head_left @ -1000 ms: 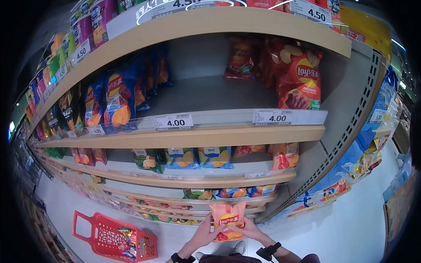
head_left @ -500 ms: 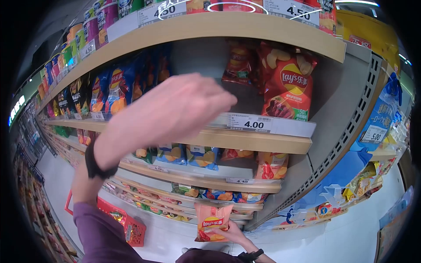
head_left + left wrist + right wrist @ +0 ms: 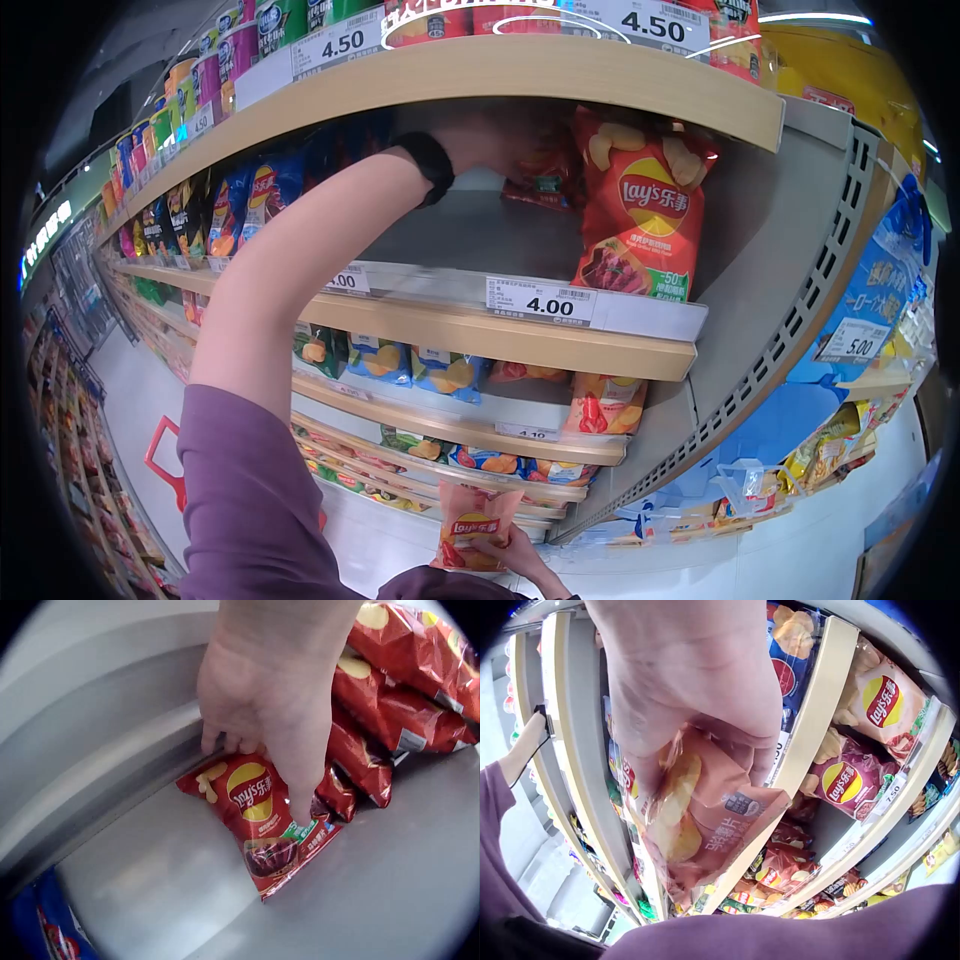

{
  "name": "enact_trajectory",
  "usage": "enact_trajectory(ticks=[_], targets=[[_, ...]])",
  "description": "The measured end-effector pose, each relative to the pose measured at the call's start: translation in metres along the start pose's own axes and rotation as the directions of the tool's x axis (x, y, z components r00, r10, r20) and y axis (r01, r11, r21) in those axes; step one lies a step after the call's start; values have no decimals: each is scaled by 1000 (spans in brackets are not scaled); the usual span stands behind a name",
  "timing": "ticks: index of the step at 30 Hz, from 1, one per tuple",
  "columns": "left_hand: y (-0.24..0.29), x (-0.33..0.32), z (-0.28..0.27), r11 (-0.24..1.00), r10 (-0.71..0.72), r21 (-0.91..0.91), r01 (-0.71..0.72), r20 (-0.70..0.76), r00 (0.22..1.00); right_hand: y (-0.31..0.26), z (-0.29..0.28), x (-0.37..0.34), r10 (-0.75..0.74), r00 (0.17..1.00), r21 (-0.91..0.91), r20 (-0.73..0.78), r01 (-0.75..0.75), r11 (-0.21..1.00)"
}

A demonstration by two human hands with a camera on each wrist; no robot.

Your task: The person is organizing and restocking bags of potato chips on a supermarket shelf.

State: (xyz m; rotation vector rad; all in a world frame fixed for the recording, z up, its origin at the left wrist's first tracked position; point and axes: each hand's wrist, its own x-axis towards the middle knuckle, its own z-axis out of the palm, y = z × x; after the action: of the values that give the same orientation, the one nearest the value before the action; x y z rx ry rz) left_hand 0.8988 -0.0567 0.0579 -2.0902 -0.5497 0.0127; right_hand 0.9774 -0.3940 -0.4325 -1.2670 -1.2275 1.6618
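Deep on the upper shelf, my left hand reaches over a small red bag of chips. Its thumb lies along the bag's side and its fingers curl at the top edge. In the head view this hand is mostly hidden in shadow behind its own wrist. A larger red bag of chips stands at the shelf's front, right of the hand. Low down near my body, my right hand grips a pink bag of chips by its side, its front facing up in the head view.
The wooden shelf edge with price tags runs below the left arm, and another board overhangs it. More red bags crowd beside the hand. Blue bags stand left. Part of a red basket shows on the floor.
My left hand let go of the pink bag, rose past the shelf edge and went in to the small red bag at the back. My right hand keeps the pink bag low.
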Motion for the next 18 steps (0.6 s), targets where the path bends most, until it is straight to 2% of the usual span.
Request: enact_trajectory(ticks=[3, 6, 9, 12, 15, 18], targets=[[2, 9, 22, 992, -60, -117, 53, -53, 997, -9, -8, 0, 2, 1000, -72, -12, -3, 997], [-2, 14, 31, 977, -126, -180, 116, -45, 991, 0, -18, 7, -14, 1000, -48, -17, 13, 999], [-1, 17, 46, 996, -85, -22, 83, -149, 985, 3, -24, 12, -37, 998, -6, -41, 37, 999], [3, 22, 53, 994, -101, 16, 104, -112, 988, 3, -28, 15, -20, 999, 5, -36, 20, 1000], [9, 33, 67, 975, -165, 128, 179, -112, 980, -9, -28, 11, 35, 999, -3, -38, -35, 999], [18, 30, 54, 971, -218, 62, 231, -169, 961, -11, -27, 11, -14, 1000, -21, -16, 14, 1000]])
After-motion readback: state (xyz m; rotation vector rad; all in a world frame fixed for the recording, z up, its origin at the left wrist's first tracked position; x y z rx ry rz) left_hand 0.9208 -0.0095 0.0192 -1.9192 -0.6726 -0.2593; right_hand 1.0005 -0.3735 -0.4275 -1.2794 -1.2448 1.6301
